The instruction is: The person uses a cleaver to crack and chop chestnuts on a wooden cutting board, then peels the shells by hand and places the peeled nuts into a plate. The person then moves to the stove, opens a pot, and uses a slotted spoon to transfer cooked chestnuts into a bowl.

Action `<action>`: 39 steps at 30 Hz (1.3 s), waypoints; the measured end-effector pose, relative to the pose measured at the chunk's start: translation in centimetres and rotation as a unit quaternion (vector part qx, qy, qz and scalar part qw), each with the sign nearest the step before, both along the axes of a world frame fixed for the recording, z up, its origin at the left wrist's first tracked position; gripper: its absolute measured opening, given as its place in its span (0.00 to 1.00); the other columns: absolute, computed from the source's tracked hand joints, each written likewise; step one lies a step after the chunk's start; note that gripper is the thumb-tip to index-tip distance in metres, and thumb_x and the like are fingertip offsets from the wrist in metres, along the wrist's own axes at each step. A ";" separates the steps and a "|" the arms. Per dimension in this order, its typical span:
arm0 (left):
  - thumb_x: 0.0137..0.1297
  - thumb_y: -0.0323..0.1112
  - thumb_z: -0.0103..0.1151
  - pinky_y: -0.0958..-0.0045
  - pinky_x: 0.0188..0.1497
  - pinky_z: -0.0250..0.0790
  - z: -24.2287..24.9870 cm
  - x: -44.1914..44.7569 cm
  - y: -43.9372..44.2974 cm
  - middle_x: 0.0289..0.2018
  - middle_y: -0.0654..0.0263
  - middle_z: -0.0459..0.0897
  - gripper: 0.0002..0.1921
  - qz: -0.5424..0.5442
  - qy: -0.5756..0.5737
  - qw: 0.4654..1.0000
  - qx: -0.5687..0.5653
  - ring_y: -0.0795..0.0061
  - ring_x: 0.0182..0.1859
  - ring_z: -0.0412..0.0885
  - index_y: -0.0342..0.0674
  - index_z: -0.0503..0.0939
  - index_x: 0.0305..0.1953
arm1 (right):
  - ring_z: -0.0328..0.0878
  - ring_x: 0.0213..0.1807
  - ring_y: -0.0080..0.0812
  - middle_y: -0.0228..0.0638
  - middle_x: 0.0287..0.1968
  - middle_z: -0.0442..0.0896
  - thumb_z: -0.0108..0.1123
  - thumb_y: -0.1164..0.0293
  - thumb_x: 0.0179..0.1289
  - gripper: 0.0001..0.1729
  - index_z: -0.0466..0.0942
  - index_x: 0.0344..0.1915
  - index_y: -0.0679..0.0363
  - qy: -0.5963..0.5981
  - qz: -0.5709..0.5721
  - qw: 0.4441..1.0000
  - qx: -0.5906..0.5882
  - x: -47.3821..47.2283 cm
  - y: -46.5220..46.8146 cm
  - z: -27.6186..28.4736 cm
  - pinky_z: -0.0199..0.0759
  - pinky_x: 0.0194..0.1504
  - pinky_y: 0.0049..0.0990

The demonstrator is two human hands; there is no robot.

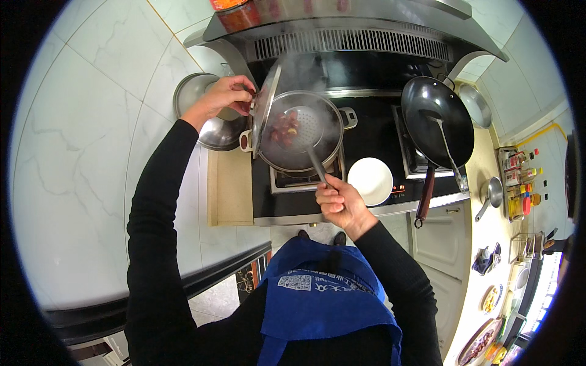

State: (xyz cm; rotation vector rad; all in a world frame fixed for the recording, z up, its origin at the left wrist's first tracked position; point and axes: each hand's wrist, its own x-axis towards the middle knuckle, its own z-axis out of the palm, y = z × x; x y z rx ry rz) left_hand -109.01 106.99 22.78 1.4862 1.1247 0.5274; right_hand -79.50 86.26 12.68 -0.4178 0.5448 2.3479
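Note:
Steam rises from a wide two-handled metal pot [332, 132] on the left burner. My left hand [229, 96] grips the knob of a glass pot lid [268, 110], which is tilted steeply at the pot's left rim. In my right hand [341, 201] is the handle of a perforated skimmer ladle [306, 126]. Its bowl is over the pot's inside, with reddish-brown chunks [284, 128] and a pale yellowish piece at its left side; steam blurs them. A white bowl [370, 181] stands on the cooktop just right of my right hand.
A black wok [423, 100] with a metal spatula [444, 142] in it sits on the right burner, its handle jutting past the front edge. Metal basins [222, 132] lie left of the pot. Condiment bottles [517, 183] and a small saucepan [494, 192] line the right counter. The range hood [348, 41] overhangs behind.

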 end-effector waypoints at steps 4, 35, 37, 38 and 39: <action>0.58 0.28 0.57 0.69 0.34 0.81 0.2 -0.5 0.1 0.30 0.62 0.78 0.10 0.007 -0.001 1.000 0.011 0.71 0.31 0.81 0.34 0.74 0.41 | 0.54 0.12 0.13 0.22 0.19 0.60 0.41 0.60 0.75 0.18 0.65 0.31 0.61 -0.007 -0.014 1.000 0.018 1.8 -2.8 1.9 0.50 0.09 0.13; 0.59 0.30 0.56 0.67 0.37 0.81 -1.6 2.0 1.6 0.33 0.62 0.78 0.11 -0.036 -0.002 0.999 -0.009 0.72 0.34 0.81 0.35 0.75 0.43 | 0.58 0.11 0.19 0.26 0.14 0.61 0.51 0.63 0.71 0.19 0.62 0.23 0.58 -0.603 -0.059 0.793 0.060 7.5 -16.1 -0.7 0.52 0.09 0.22; 0.59 0.31 0.56 0.67 0.37 0.81 -1.9 2.0 1.6 0.35 0.63 0.78 0.12 -0.043 0.005 0.999 -0.009 0.72 0.36 0.81 0.36 0.74 0.44 | 0.62 0.11 0.21 0.28 0.13 0.64 0.52 0.63 0.70 0.21 0.62 0.21 0.59 -0.665 -0.044 0.740 0.085 7.5 -16.4 -1.5 0.53 0.09 0.25; 0.59 0.31 0.56 0.67 0.37 0.81 -1.9 1.9 1.7 0.35 0.64 0.78 0.12 -0.045 0.004 0.999 -0.006 0.72 0.36 0.80 0.36 0.74 0.44 | 0.64 0.12 0.23 0.32 0.13 0.66 0.53 0.64 0.70 0.21 0.62 0.21 0.61 -0.718 -0.008 0.688 0.102 7.6 -16.5 -1.9 0.54 0.10 0.28; 0.59 0.31 0.56 0.67 0.37 0.81 -2.0 1.9 1.7 0.35 0.64 0.78 0.12 -0.046 0.005 0.999 -0.002 0.72 0.36 0.80 0.36 0.74 0.44 | 0.66 0.12 0.25 0.36 0.13 0.67 0.53 0.64 0.70 0.22 0.62 0.21 0.62 -0.761 0.021 0.638 0.119 7.6 -16.7 -2.2 0.55 0.11 0.30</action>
